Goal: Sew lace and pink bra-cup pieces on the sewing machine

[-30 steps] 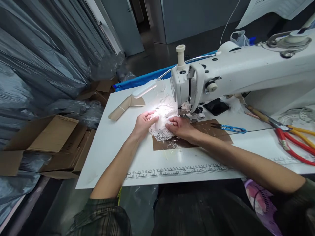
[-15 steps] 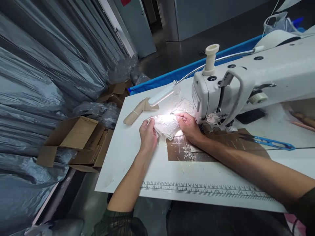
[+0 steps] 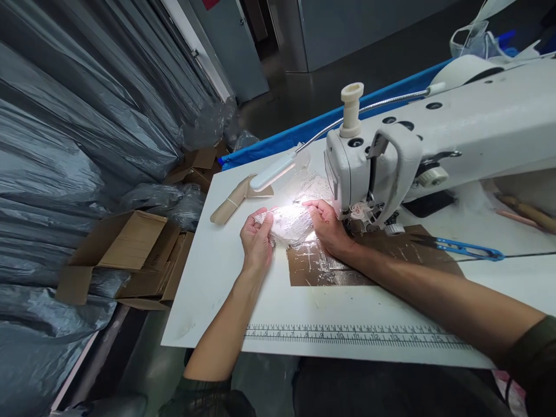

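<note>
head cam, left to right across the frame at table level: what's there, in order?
Open cardboard box on the floor → tan folded piece → left hand → white lace → right hand → sewing machine head → blue thread snips.

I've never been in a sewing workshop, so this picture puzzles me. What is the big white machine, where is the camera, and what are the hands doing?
The camera sits on the person's head, looking down at their own arms. The white machine is an industrial sewing machine on a white table, with a small lamp shining beside its needle end. The left hand and right hand together hold a piece of white lace just left of the needle. On the table lie a brown patch, blue snips, a printed ruler and a tan folded piece. Cardboard boxes sit on the floor.
</note>
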{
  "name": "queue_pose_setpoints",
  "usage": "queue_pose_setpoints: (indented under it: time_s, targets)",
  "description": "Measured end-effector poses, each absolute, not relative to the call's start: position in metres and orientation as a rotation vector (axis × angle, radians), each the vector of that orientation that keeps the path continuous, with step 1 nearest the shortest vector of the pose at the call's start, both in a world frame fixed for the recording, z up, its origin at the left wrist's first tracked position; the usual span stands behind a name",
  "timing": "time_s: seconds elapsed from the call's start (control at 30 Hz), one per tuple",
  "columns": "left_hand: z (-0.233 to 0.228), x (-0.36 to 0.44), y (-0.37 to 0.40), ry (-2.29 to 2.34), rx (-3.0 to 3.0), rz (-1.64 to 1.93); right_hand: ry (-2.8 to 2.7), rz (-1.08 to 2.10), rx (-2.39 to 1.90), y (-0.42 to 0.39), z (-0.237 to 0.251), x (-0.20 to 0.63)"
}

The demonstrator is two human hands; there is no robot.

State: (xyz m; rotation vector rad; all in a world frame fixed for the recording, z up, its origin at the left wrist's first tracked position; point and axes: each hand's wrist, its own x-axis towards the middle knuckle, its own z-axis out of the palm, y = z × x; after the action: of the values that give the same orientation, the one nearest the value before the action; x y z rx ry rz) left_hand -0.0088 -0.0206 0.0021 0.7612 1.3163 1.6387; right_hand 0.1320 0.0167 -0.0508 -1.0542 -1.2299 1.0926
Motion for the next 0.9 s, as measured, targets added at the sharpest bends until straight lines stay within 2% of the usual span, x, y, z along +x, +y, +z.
queue_pose_setpoints:
  time_s: [0.63, 0.77, 0.9]
  targets:
    - [0.004, -0.008, -0.023, 1.316, 0.845, 1.618, -1.25, 1.107, -1.049, 0.01, -0.039, 0.136]
    - [0.016, -0.015, -0.029, 1.259, 1.067, 1.323, -1.471, 1.311, -0.821, -0.005, -0.026, 0.139]
    - [0.029, -0.021, -0.038, 1.239, 1.313, 1.044, -1.378, 1.384, -0.783, -0.008, -0.019, 0.141]
